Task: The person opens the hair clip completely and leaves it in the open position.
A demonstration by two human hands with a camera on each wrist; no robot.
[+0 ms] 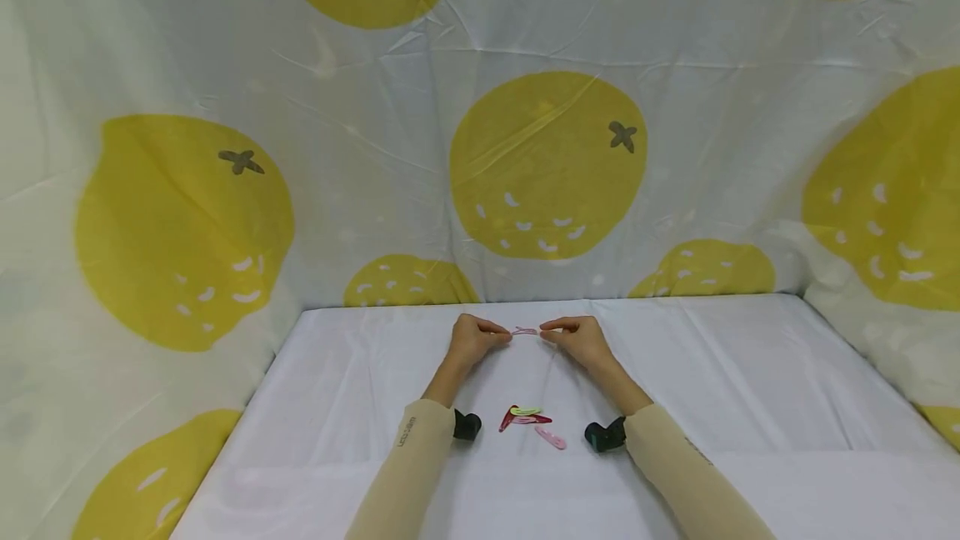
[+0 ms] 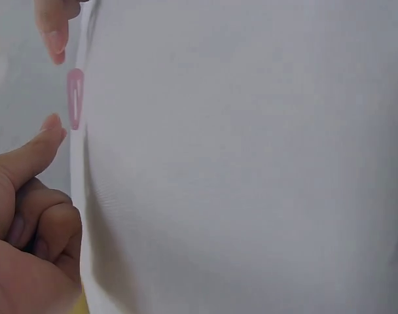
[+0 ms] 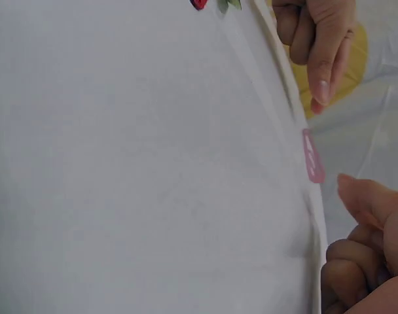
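Note:
A pink snap hair clip (image 1: 525, 331) lies on the far part of the white-covered table, between my two hands; in the left wrist view the same clip (image 2: 75, 99) is long and slim with a slot along its middle. My left hand (image 1: 471, 340) has its thumb and forefinger right by the clip's left end, other fingers bent in. At the opposite end, my right hand (image 1: 581, 338) points its thumb and forefinger at the clip. Both wrist views show a small gap between the fingertips and the clip (image 3: 313, 157).
Nearer to me, red, yellow-green and pink hair clips (image 1: 524, 416) lie in a small overlapping pile. A single pink clip (image 1: 551, 438) lies just beside it. A lemon-print cloth (image 1: 390, 190) hangs behind the white table cover (image 1: 750, 390).

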